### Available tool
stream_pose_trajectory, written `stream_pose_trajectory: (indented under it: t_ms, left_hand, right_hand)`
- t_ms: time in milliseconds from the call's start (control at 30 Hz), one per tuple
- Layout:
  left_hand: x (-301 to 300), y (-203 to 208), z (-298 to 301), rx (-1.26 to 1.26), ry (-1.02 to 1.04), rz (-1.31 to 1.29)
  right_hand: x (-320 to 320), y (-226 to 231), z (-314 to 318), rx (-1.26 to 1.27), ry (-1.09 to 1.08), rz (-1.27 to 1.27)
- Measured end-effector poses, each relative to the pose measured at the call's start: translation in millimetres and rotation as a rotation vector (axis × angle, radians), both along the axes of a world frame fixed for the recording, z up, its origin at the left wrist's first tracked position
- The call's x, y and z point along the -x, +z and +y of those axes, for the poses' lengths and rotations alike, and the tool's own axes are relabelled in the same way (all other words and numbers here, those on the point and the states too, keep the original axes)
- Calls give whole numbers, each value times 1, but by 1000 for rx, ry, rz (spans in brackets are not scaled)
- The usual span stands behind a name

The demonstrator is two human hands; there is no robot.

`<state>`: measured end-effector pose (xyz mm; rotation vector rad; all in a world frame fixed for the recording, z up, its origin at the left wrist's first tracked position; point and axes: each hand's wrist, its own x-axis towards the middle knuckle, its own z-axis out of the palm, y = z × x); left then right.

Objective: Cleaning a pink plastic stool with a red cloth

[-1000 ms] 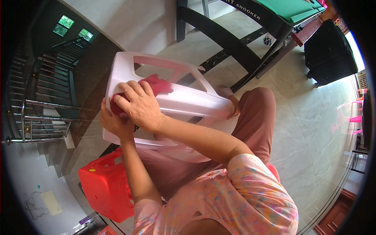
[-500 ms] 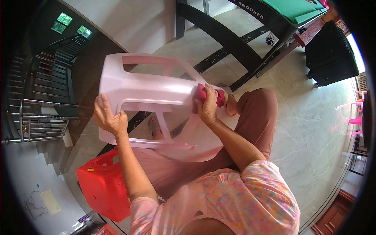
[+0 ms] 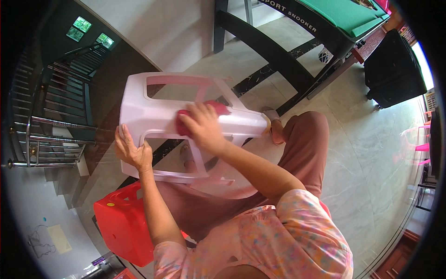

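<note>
A pale pink plastic stool (image 3: pixel 153 114) lies on its side across my lap, its seat end to the left and its legs pointing right. My left hand (image 3: pixel 133 148) grips the seat edge, thumb and fingers wrapped round it. Pressed on the stool's leg is a dark red cloth (image 3: pixel 184 125), held under my right hand (image 3: pixel 204 130), which is smeared by motion. The cloth sticks out on both sides of the fingers.
A red plastic stool (image 3: pixel 121 223) stands at my left. Ahead is a green-topped snooker table (image 3: pixel 330 18) with dark legs; a black suitcase (image 3: pixel 395 69) stands right of it. Metal stair railings (image 3: pixel 55 139) run along the far left.
My right hand has slid the cloth left along the stool's leg, from near its foot toward the seat. My left hand keeps its grip on the seat edge.
</note>
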<state>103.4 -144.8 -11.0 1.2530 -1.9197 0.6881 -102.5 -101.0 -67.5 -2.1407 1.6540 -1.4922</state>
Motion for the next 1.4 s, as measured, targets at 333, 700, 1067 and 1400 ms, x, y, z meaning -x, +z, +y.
stream_pose_trajectory:
  t_ms: [333,700,1067,1400]
  left_hand:
    - [11,4,-8,-27,39,24]
    - [20,0,9,-22,-76,84]
    - [33,2,10,-65,-106,19]
    - [35,6,15,-35,-86,23]
  right_hand:
    - [85,-94,45,-93,-276,-244]
    - [-17,55,-11,150,67,-156]
    - [48,-33,41,17,-113,-228]
    - [4,18,12,80,-146,-301]
